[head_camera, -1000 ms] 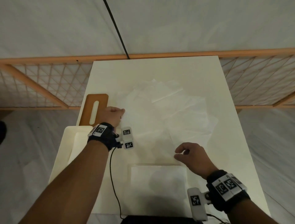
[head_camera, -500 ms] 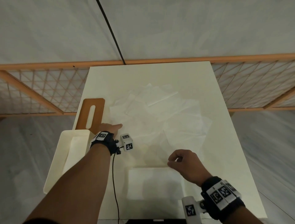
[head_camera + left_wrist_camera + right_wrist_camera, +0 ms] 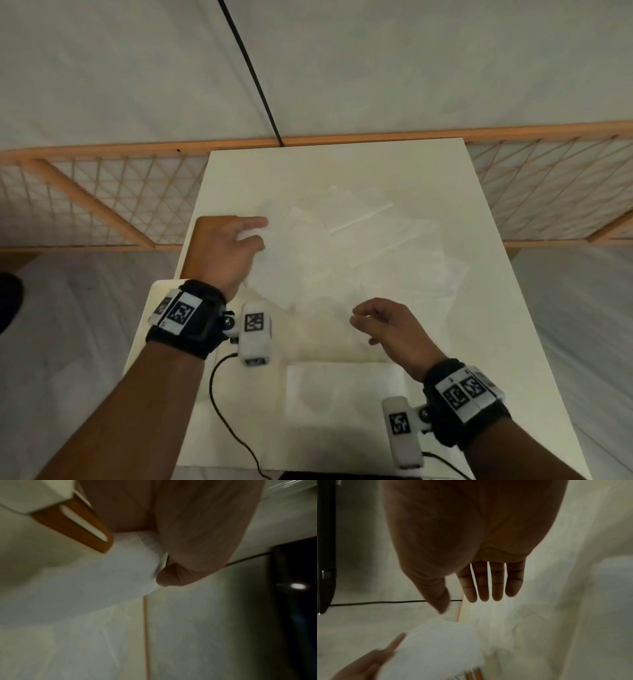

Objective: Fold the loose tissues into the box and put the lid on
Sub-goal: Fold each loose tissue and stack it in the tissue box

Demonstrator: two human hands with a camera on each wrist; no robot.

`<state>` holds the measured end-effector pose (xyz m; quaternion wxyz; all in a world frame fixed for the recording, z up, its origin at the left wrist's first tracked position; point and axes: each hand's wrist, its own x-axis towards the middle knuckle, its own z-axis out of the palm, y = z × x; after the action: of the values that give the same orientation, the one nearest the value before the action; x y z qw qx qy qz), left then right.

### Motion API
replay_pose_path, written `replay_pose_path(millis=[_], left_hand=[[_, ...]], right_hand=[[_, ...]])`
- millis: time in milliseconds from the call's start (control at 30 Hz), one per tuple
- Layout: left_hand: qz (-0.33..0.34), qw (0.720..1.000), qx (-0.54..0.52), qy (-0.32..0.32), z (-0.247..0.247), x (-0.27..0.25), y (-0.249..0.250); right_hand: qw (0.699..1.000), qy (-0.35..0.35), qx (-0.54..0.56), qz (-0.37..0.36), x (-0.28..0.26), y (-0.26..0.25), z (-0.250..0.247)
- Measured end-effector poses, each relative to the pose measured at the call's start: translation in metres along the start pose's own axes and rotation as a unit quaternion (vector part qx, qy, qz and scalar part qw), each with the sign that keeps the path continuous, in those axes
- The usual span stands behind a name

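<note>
Several loose white tissues (image 3: 376, 246) lie spread over the middle of the white table (image 3: 486, 359). My left hand (image 3: 262, 234) pinches the left corner of one tissue (image 3: 274, 270) and holds it lifted; the left wrist view shows this tissue (image 3: 133, 561) between thumb and palm. My right hand (image 3: 359, 320) hovers over the near edge of the pile with relaxed fingers (image 3: 488, 585), holding nothing. A folded tissue (image 3: 342, 394) lies flat near the front edge. The brown slotted lid (image 3: 205, 233) sits behind my left hand, beside the cream box (image 3: 162, 286), which my left wrist largely hides.
A wooden lattice rail (image 3: 102, 205) runs behind and beside the table. A black cable (image 3: 222, 411) trails from my left wrist across the near table edge. A dark object (image 3: 295, 601) stands off the table's front.
My left hand has taken the tissue's left corner and raised it off the table. My right hand has lifted away from the folded tissue and its fingers have loosened.
</note>
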<state>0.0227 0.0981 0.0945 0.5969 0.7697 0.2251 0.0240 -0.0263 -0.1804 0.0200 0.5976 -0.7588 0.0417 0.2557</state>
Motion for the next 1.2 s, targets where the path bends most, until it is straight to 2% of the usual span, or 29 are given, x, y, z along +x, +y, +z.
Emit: replay_pose_path(millis=[67, 233, 300, 367, 433, 567, 633, 700, 767, 867, 1033, 1200], left_hand=[[0.039, 0.998, -0.040, -0.035, -0.011, -0.030, 0.022], [0.059, 0.971, -0.211, -0.101, -0.036, -0.084, 0.040], [0.047, 0.958, -0.262, -0.109, -0.043, -0.094, 0.033], [0.023, 0.947, -0.303, -0.106, -0.048, -0.098, 0.020], [0.003, 0.948, -0.306, -0.085, -0.051, -0.099, 0.003], [-0.047, 0.966, -0.252, -0.020, -0.052, -0.100, -0.025], [-0.073, 0.969, -0.234, -0.034, -0.050, -0.100, -0.034], [-0.082, 0.981, -0.171, -0.039, -0.046, -0.099, -0.044], [-0.075, 0.990, -0.113, -0.036, -0.042, -0.097, -0.051], [-0.072, 0.991, -0.083, -0.070, -0.038, -0.094, -0.057], [-0.068, 0.975, -0.131, -0.165, -0.033, -0.096, -0.059], [-0.025, 0.977, -0.138, -0.162, -0.034, -0.100, -0.062]], right_hand=[[0.995, -0.015, 0.101, 0.015, 0.008, -0.010, 0.010], [0.958, -0.107, 0.261, 0.040, 0.017, -0.041, 0.041], [0.941, -0.167, 0.292, 0.030, 0.017, -0.051, 0.051], [0.910, -0.228, 0.346, 0.028, 0.014, -0.059, 0.056], [0.888, -0.257, 0.379, 0.030, 0.009, -0.067, 0.056], [0.942, -0.182, 0.282, -0.002, 0.002, -0.069, 0.049], [0.965, -0.127, 0.228, -0.013, 0.000, -0.064, 0.041], [0.980, -0.086, 0.178, -0.030, -0.001, -0.060, 0.031], [0.985, -0.055, 0.154, -0.047, -0.003, -0.055, 0.020], [0.987, -0.044, 0.140, -0.061, -0.008, -0.047, 0.004], [0.986, -0.048, 0.145, -0.071, -0.018, -0.036, -0.017], [0.984, -0.018, 0.151, -0.092, -0.023, -0.028, -0.029]])
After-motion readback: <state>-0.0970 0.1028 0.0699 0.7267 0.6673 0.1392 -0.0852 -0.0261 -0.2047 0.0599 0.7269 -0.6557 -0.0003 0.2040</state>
